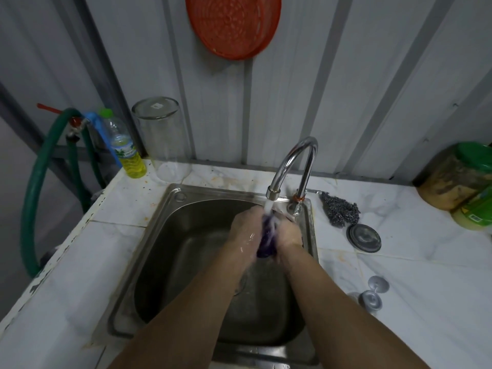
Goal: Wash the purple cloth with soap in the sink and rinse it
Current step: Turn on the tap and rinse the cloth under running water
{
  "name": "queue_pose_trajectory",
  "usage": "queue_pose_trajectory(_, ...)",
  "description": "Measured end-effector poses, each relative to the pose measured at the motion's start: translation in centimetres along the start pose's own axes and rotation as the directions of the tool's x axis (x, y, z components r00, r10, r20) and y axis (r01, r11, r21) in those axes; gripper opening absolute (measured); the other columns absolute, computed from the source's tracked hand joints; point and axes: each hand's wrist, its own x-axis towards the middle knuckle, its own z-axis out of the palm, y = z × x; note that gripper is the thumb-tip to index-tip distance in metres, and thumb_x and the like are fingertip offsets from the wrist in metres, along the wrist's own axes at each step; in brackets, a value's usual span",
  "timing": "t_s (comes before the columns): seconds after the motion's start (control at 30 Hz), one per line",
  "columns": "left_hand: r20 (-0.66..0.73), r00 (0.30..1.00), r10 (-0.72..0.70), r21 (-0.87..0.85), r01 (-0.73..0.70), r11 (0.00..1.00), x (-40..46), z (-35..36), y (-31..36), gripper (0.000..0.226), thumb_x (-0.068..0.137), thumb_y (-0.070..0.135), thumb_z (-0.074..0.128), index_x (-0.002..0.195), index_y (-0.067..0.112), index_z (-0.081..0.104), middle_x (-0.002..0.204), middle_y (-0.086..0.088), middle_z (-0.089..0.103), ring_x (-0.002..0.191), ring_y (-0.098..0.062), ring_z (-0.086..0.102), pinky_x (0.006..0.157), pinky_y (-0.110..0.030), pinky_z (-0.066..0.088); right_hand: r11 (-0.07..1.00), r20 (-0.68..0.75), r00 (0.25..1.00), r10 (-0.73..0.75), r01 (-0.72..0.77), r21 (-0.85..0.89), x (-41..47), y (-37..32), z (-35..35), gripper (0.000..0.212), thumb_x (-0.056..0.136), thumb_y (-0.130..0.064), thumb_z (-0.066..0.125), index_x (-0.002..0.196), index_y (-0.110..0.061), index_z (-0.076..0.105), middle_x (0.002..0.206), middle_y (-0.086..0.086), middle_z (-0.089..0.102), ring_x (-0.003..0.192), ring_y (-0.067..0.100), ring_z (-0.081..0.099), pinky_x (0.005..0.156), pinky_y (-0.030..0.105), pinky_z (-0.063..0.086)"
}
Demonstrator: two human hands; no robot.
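The purple cloth [267, 242] is bunched between both my hands over the steel sink [159, 235], right under the chrome tap [295, 166]. Water runs from the spout onto the cloth. My left hand [246, 227] grips its left side and my right hand [290, 235] grips its right side, pressing it together. Only a narrow wet strip of the cloth shows between the hands. A bottle of yellow liquid soap [127, 153] with a green cap stands at the counter's back left corner.
A steel scourer [340, 211], a round metal lid [364, 238] and two small metal pieces [372, 294] lie on the marble counter to the right. An upturned glass jar [162, 137], a green hose [34, 195], green-lidded jars [463, 179] and a red basket [233, 25] on the wall surround the sink.
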Motion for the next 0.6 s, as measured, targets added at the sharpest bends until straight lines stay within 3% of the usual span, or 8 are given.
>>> queue_pose_trajectory(0.03, -0.007, 1.000, -0.003, -0.038, 0.003, 0.999, -0.2, -0.1, -0.2, 0.030, 0.094, 0.034, 0.056, 0.080, 0.013, 0.072, 0.076, -0.008, 0.071, 0.065, -0.017, 0.066, 0.065, -0.030, 0.055, 0.993, 0.030, 0.997, 0.078, -0.080, 0.087, -0.5, 0.3, 0.0, 0.034, 0.101, -0.035, 0.055, 0.100, -0.008, 0.074, 0.100, 0.016, 0.077, 0.090, 0.028, 0.073, 0.090, 0.047, 0.061)
queue_pose_trajectory(0.1, -0.024, 0.999, -0.036, -0.160, 0.031, 0.987, -0.4, -0.2, -0.7, 0.028, 0.087, 0.044, 0.069, 0.081, 0.019, 0.079, 0.075, -0.004, 0.080, 0.065, -0.017, 0.076, 0.065, -0.033, 0.058, 0.981, 0.056, 0.996, 0.072, -0.081, 0.178, -1.5, 1.0, -0.1, 0.028, 0.099, -0.041, 0.059, 0.104, -0.018, 0.074, 0.101, 0.012, 0.077, 0.096, 0.031, 0.073, 0.090, 0.048, 0.060)
queue_pose_trajectory(0.2, -0.124, 0.992, -0.011, -0.252, -0.021, 0.967, -0.1, -0.8, -0.8, 0.024, 0.086, 0.039, 0.075, 0.101, 0.019, 0.075, 0.087, -0.006, 0.081, 0.076, -0.025, 0.078, 0.066, -0.037, 0.059, 0.957, 0.024, 0.969, -0.248, 0.241, 0.163, -3.9, 1.9, -0.5, 0.014, 0.098, -0.022, 0.063, 0.106, -0.023, 0.074, 0.109, 0.009, 0.074, 0.109, 0.032, 0.069, 0.094, 0.043, 0.059)
queue_pose_trajectory(0.27, -0.175, 0.985, -0.010, -0.156, -0.018, 0.988, 0.4, -0.8, -0.2, 0.029, 0.093, 0.032, 0.068, 0.117, 0.015, 0.068, 0.105, -0.013, 0.074, 0.089, -0.029, 0.071, 0.078, -0.039, 0.059, 0.844, 0.109, 0.838, -0.535, 0.536, 0.023, -5.5, 3.1, -0.7, 0.027, 0.097, -0.015, 0.062, 0.124, -0.018, 0.068, 0.125, 0.008, 0.067, 0.120, 0.024, 0.063, 0.102, 0.034, 0.054)
queue_pose_trajectory(0.33, -0.145, 0.988, -0.044, 0.004, 0.045, 0.999, 0.5, -0.2, 0.2, 0.025, 0.097, 0.029, 0.063, 0.115, 0.015, 0.070, 0.106, -0.011, 0.071, 0.084, -0.022, 0.066, 0.066, -0.028, 0.057, 0.731, 0.165, 0.735, -0.657, 0.675, -0.096, -6.1, 3.9, -0.5, 0.042, 0.095, -0.019, 0.065, 0.137, -0.015, 0.060, 0.138, 0.009, 0.055, 0.126, 0.015, 0.056, 0.109, 0.028, 0.047)
queue_pose_trajectory(0.47, -0.030, 0.993, -0.111, -0.068, 0.109, 0.992, -0.1, 0.7, -0.6, 0.025, 0.095, 0.040, 0.066, 0.085, 0.019, 0.074, 0.082, -0.005, 0.073, 0.076, -0.021, 0.070, 0.062, -0.033, 0.051, 0.765, 0.059, 0.770, -0.635, 0.638, -0.091, -5.4, 3.1, -0.4, 0.046, 0.098, -0.023, 0.065, 0.143, -0.016, 0.057, 0.137, 0.007, 0.055, 0.123, 0.005, 0.058, 0.106, 0.022, 0.048)
queue_pose_trajectory(0.53, -0.079, 0.993, -0.085, -0.176, 0.070, 0.982, -0.5, 1.1, -1.4, 0.026, 0.089, 0.041, 0.073, 0.083, 0.017, 0.078, 0.077, -0.004, 0.078, 0.069, -0.021, 0.076, 0.062, -0.031, 0.052, 0.798, -0.008, 0.801, -0.598, 0.595, -0.095, -4.6, 2.2, -0.6, 0.034, 0.099, -0.026, 0.063, 0.132, -0.018, 0.066, 0.129, 0.010, 0.063, 0.115, 0.006, 0.064, 0.099, 0.025, 0.054)
queue_pose_trajectory(0.6, -0.160, 0.986, 0.042, -0.116, -0.062, 0.991, -0.7, 1.8, -1.3, 0.027, 0.092, 0.040, 0.069, 0.097, 0.014, 0.075, 0.079, 0.003, 0.076, 0.072, -0.016, 0.076, 0.056, -0.020, 0.045, 0.857, -0.003, 0.860, -0.511, 0.510, 0.078, -4.1, 1.4, -0.3, 0.018, 0.096, -0.022, 0.069, 0.112, -0.019, 0.076, 0.113, 0.009, 0.072, 0.105, 0.020, 0.070, 0.093, 0.034, 0.058)
